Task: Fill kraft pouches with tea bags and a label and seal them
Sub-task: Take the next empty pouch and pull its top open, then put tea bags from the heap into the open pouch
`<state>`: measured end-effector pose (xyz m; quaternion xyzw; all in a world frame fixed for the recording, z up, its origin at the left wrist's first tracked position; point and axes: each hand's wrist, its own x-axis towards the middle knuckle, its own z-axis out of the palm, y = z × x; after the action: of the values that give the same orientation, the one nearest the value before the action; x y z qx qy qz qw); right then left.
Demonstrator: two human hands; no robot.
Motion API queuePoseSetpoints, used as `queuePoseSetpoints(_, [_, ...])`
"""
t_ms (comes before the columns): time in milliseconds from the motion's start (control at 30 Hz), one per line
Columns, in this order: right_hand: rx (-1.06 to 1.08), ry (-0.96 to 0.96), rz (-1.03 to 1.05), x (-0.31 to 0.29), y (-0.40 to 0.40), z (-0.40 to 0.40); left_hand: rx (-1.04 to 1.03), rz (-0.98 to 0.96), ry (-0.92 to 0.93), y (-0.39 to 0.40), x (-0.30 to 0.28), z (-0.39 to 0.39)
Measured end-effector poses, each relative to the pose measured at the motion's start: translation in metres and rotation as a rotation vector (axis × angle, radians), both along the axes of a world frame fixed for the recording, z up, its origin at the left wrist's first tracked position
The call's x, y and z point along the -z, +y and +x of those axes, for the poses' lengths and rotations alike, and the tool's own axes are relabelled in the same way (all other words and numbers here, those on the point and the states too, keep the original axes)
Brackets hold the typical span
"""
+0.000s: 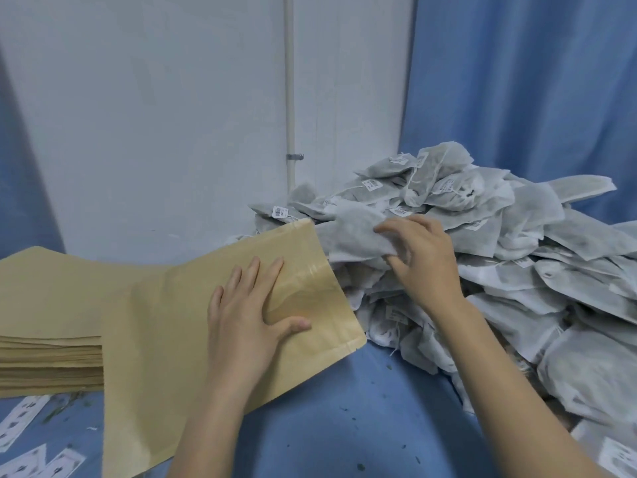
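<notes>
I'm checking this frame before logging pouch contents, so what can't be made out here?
Head view only:
- Inside of the kraft pouch: its paper front and the left hand pressed flat on it hide any contents.
- Print on the tea bag tags: too small.
- Labels: cut off by the left edge, blurred.
- Right hand palm side: faces away.

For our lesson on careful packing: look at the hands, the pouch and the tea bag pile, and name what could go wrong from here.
1. The right hand pinches a tea bag in a tangled pile; strings may drag extra bags along.
2. The left hand lies flat on the kraft pouch, so its mouth may stay closed, blocking the bag.
3. Loose crumbs on the blue cloth could get inside.
</notes>
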<state>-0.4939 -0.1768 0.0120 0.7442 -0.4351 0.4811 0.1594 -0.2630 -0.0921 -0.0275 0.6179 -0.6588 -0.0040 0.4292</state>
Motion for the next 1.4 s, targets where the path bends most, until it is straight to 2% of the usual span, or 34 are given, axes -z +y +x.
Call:
queuePoseSetpoints(167, [-0.343,0.086,0.093,0.001,0.018,0.018,-0.002,-0.029,0.019,-0.001,-0.002,-0.001])
queuePoseSetpoints(333, [-0.471,0.153,0.214,-0.003,0.014,0.031,0.010,-0.033,0.107,0.004,-0.008,0.007])
queuePoseSetpoints(467, [-0.497,0.216,0.175,0.000,0.013,0.052,0.086,-0.008,0.141,0.008,-0.013,0.005])
queuePoseSetpoints(533, [-0.595,0.120,0.419,0.000,0.014,0.063,0.104,-0.005,0.141,0.008,-0.013,0.003])
queuePoseSetpoints(600, [-0.844,0.034,0.723,-0.003,0.012,0.063,0.078,-0.015,0.160,0.008,-0.013,0.007])
queuePoseSetpoints(633, [-0.906,-0.047,0.788,-0.003,0.009,0.061,0.053,-0.025,0.162,0.007,-0.012,0.010])
queuePoseSetpoints(667, [-0.901,-0.179,0.796,-0.002,0.005,0.058,0.024,-0.036,0.157,0.007,-0.011,0.013])
queuePoseSetpoints(700, [-0.796,-0.336,0.728,-0.001,-0.001,0.056,-0.003,-0.051,0.155,0.007,-0.010,0.015])
queuePoseSetpoints(733, [-0.584,-0.459,0.605,0.002,-0.009,0.053,-0.027,-0.066,0.158,0.006,-0.009,0.017])
queuePoseSetpoints(800, [-0.118,-0.525,0.475,0.008,-0.024,0.053,-0.056,-0.091,0.159,0.005,-0.008,0.018])
queuePoseSetpoints(867, [0.072,-0.485,0.560,0.013,-0.038,0.057,-0.061,-0.101,0.157,0.003,-0.007,0.019])
queuePoseSetpoints(1000, [0.122,-0.450,0.564,0.009,-0.061,0.070,-0.051,-0.086,0.151,0.002,-0.006,0.018])
queuePoseSetpoints(1067, [0.076,-0.593,0.507,0.007,-0.064,0.071,-0.051,-0.078,0.146,0.001,-0.005,0.018])
queuePoseSetpoints(1133, [0.019,-0.819,0.425,0.008,-0.061,0.064,-0.049,-0.073,0.154,0.001,-0.004,0.018])
queuePoseSetpoints(1200, [-0.006,-0.945,0.336,0.008,-0.051,0.054,-0.051,-0.071,0.154,0.000,-0.004,0.018])
queuePoseSetpoints(1267, [-0.029,-0.962,0.286,0.007,-0.040,0.045,-0.053,-0.066,0.145,-0.001,-0.004,0.017])
queuePoseSetpoints(1400, [-0.109,-0.877,0.239,0.004,-0.016,0.039,-0.051,-0.059,0.140,-0.001,-0.004,0.016])
